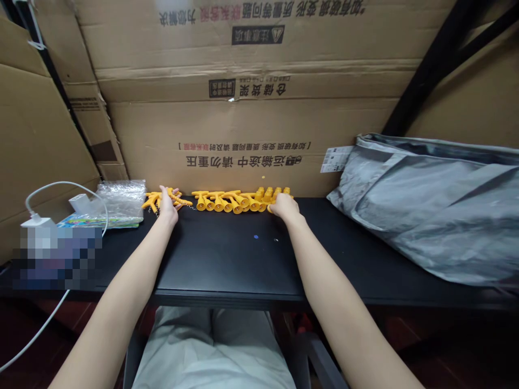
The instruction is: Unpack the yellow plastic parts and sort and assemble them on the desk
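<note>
A row of yellow plastic pieces with round cup-like ends (219, 204) lies along the back of the black table. My right hand (284, 207) is at the row's right end, its fingers closed on one yellow piece, which it partly hides. At the left, my left hand (168, 206) reaches in beside a pile of branched yellow pieces (153, 201). Its fingers are spread at the pile, and some pieces show behind and to the right of them. Thin chain-like bits lie by this pile.
A cardboard wall (251, 119) stands behind the table (227, 259). Bubble wrap (121, 197), a white charger (38, 232) with its cable and a blurred-out item are at left. A grey bag (425, 216) fills the right. A small blue dot (255, 236) lies mid-table.
</note>
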### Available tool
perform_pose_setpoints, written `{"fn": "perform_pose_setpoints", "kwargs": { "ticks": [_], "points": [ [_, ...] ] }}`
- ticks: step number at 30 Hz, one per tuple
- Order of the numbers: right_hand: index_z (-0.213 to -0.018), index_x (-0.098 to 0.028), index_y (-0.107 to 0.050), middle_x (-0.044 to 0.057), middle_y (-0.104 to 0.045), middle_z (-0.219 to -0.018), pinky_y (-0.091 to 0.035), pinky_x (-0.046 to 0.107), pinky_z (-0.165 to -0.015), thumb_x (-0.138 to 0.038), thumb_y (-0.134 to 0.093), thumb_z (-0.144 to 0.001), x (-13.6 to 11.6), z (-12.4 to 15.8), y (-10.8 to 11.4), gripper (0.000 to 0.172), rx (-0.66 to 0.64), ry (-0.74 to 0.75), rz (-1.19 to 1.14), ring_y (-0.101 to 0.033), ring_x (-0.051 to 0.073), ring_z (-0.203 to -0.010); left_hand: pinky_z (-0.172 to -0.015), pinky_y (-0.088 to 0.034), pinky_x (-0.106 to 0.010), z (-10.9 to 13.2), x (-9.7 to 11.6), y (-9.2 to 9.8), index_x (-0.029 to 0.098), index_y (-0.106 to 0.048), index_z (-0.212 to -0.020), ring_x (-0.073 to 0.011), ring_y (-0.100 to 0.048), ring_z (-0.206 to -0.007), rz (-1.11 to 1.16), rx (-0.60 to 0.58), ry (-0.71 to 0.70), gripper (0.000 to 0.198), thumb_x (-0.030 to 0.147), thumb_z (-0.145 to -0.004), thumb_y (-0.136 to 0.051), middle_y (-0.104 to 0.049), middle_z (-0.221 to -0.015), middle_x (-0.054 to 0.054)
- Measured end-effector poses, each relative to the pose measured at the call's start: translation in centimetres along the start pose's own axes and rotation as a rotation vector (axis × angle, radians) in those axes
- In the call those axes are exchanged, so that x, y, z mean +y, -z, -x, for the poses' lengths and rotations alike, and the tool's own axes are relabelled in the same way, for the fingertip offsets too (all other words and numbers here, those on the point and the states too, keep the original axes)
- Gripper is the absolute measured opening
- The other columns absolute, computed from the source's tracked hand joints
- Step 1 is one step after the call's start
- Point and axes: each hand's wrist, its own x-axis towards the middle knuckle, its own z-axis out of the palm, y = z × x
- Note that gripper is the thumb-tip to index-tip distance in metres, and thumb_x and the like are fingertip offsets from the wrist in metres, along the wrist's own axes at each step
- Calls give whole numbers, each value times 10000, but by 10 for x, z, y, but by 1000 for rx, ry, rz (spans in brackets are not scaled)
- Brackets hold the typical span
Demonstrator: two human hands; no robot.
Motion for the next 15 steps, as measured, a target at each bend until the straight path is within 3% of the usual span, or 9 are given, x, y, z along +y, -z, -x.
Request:
{"fn": "perform_pose_setpoints", "kwargs": {
  "ticks": [4,10,15],
  "points": [
    [-1143,-73,-637,216,-658,-1080,-517,365,-809,-197,-662,-739,7,-9,-3,423,-87,-2,35,-647,308,-1020,-551,-422,-202,1,-4,0,256,-533,-1158,-129,-634,-741,-50,-22,-21,524,662,-915,-309,-679,-990,-49],
    [-855,-122,-680,139,-677,-847,-518,376,-688,-280,-783,-645,14,-23,-18,282,-139,189,19,-668,302,-819,-480,-387,-188,4,-10,-3,234,-547,-1154,-103,-599,-588,-98,-52,-1,602,691,-908,-241,-659,-867,-47],
    [-867,-153,-676,82,-679,-805,-492,371,-721,-311,-801,-643,-3,-5,-7,301,-182,327,-102,-645,268,-782,-479,-386,-186,7,-15,-7,219,-553,-1121,-100,-577,-551,-107,-83,42,697,771,-850,-226,-653,-792,-37]
  ]
}}
